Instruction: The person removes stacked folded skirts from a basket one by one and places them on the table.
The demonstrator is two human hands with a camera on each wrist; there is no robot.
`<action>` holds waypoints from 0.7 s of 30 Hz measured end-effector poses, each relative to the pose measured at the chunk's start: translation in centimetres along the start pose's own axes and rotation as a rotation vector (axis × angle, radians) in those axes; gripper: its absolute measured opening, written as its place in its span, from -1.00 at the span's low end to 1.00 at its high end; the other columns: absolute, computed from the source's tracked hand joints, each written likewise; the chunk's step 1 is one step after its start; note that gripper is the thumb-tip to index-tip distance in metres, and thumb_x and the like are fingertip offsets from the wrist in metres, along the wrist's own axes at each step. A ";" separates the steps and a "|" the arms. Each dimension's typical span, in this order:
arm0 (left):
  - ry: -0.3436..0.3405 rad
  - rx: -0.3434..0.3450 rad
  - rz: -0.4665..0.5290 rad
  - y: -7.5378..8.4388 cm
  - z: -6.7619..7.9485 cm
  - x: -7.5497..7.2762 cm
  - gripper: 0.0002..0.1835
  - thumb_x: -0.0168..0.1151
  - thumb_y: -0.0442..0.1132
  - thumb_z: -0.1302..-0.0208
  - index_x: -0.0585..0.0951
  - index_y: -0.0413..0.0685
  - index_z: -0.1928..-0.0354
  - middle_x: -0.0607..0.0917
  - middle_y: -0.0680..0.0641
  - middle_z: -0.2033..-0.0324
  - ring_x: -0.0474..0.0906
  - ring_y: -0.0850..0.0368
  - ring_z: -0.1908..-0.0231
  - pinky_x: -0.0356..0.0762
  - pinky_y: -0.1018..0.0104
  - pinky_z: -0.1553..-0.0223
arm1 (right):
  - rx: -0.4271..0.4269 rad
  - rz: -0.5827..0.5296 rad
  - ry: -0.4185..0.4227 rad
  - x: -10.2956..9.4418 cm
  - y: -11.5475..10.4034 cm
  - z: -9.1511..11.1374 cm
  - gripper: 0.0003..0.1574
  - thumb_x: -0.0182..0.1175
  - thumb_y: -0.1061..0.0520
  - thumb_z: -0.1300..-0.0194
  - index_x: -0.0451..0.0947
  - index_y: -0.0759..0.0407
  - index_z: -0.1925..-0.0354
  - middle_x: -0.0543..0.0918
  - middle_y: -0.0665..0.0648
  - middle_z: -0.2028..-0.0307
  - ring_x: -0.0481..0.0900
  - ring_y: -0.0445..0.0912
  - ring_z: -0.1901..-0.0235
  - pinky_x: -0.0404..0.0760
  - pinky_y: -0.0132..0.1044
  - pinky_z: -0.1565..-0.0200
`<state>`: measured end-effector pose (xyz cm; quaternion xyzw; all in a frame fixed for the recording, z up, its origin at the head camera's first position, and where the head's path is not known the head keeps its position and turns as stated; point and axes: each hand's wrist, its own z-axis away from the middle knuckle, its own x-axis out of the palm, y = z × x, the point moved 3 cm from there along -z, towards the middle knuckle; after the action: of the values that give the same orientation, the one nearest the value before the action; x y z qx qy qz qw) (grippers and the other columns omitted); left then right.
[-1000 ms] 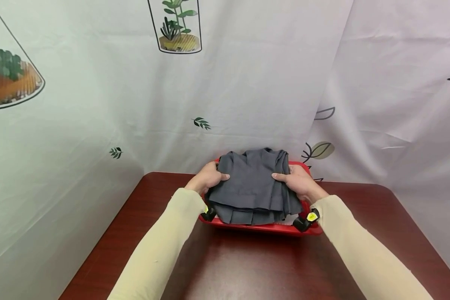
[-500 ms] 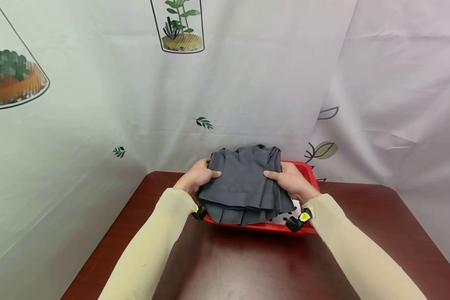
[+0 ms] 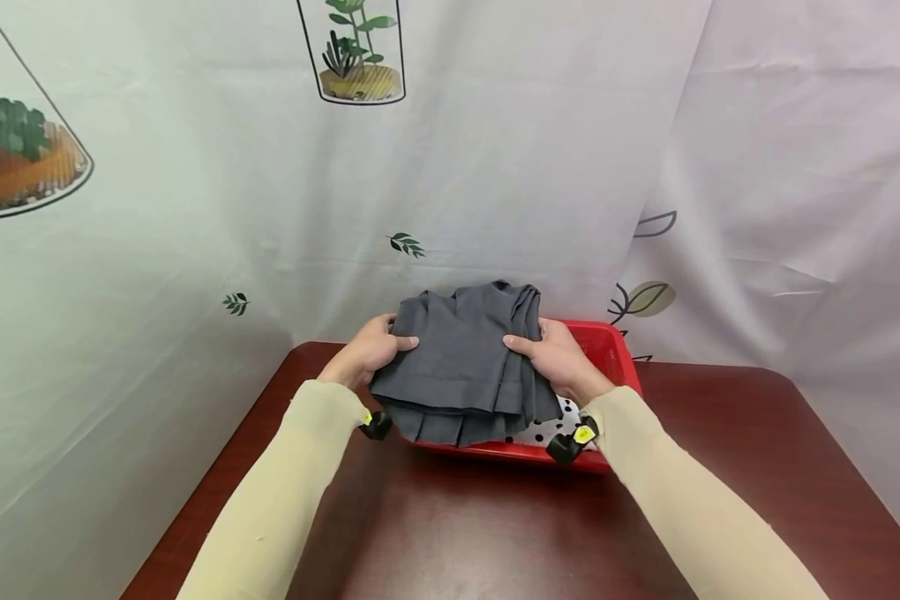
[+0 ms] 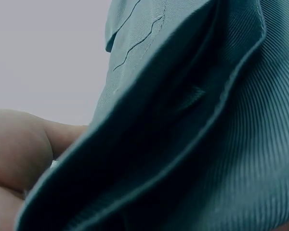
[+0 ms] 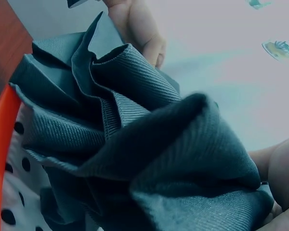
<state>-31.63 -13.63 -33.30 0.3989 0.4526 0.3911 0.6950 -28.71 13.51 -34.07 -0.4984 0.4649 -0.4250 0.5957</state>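
A folded dark grey pleated skirt (image 3: 457,350) is held up between both hands in the head view, over the left part of a red basket (image 3: 606,354). My left hand (image 3: 371,348) grips its left side, thumb on top and fingers hidden underneath. On the opposite side my right hand (image 3: 558,358) pinches the folded layers the same way. Layered, ribbed fabric of the skirt (image 4: 250,125) fills much of the left wrist view. Loose folds hang down in the right wrist view, near the basket's rim (image 5: 1,144).
White cloth with black dots (image 3: 546,429) lies inside the basket. The basket stands at the back of a dark red wooden table (image 3: 480,517). Behind and beside the table hangs a white curtain (image 3: 525,167) with plant prints.
Both hands have carried the skirt leftward and slightly up. More of the basket's right side and the dotted cloth inside now shows.
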 end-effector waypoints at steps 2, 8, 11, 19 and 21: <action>0.009 0.000 -0.008 -0.2 0.2 -0.5 -0.24 0.07 -0.25 -0.53 -0.05 -0.16 -0.59 0.30 -0.35 -0.39 0.41 -0.31 -0.27 0.49 -0.09 -0.17 | 0.007 -0.006 0.003 0.5 -0.1 -0.1 -0.42 0.19 0.15 -0.47 0.36 0.36 -0.34 0.62 0.37 -0.10 0.74 -0.03 0.16 0.69 -0.14 0.04; 0.025 -0.016 -0.019 -0.6 0.6 -1.8 -0.22 0.07 -0.24 -0.53 -0.09 -0.16 -0.60 0.26 -0.35 -0.42 0.38 -0.30 -0.29 0.44 -0.13 -0.22 | 0.007 -0.048 -0.010 2.1 -0.5 -0.3 -0.43 0.18 0.16 -0.47 0.35 0.34 -0.35 0.61 0.36 -0.11 0.73 0.01 0.12 0.68 -0.12 0.02; 0.023 -0.015 -0.009 -0.8 0.7 -2.4 -0.22 0.06 -0.24 -0.54 -0.11 -0.17 -0.60 0.27 -0.37 -0.40 0.40 -0.32 -0.27 0.46 -0.13 -0.20 | 0.007 -0.082 -0.022 2.8 -0.5 -0.5 -0.42 0.17 0.16 -0.48 0.34 0.33 -0.36 0.60 0.37 -0.13 0.73 0.05 0.08 0.68 -0.10 0.01; 0.062 0.000 -0.062 -1.4 1.2 -4.6 -0.19 0.07 -0.24 -0.53 -0.14 -0.20 -0.60 0.19 -0.38 -0.45 0.32 -0.33 -0.33 0.37 -0.15 -0.27 | 0.017 -0.138 -0.024 5.1 -0.4 -1.1 -0.42 0.16 0.17 -0.49 0.33 0.26 -0.38 0.60 0.34 -0.14 0.70 0.12 0.01 0.68 -0.07 0.01; 0.062 0.001 -0.064 -1.6 1.4 -5.1 -0.19 0.07 -0.24 -0.53 -0.14 -0.19 -0.60 0.19 -0.38 -0.45 0.32 -0.33 -0.33 0.37 -0.15 -0.28 | 0.013 -0.142 -0.025 5.7 -0.4 -1.2 -0.43 0.16 0.17 -0.49 0.33 0.27 -0.38 0.60 0.35 -0.13 0.70 0.12 0.02 0.68 -0.06 0.02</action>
<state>-31.48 -19.14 -32.73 0.3721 0.4868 0.3807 0.6926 -28.76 7.70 -34.52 -0.5314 0.4180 -0.4628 0.5733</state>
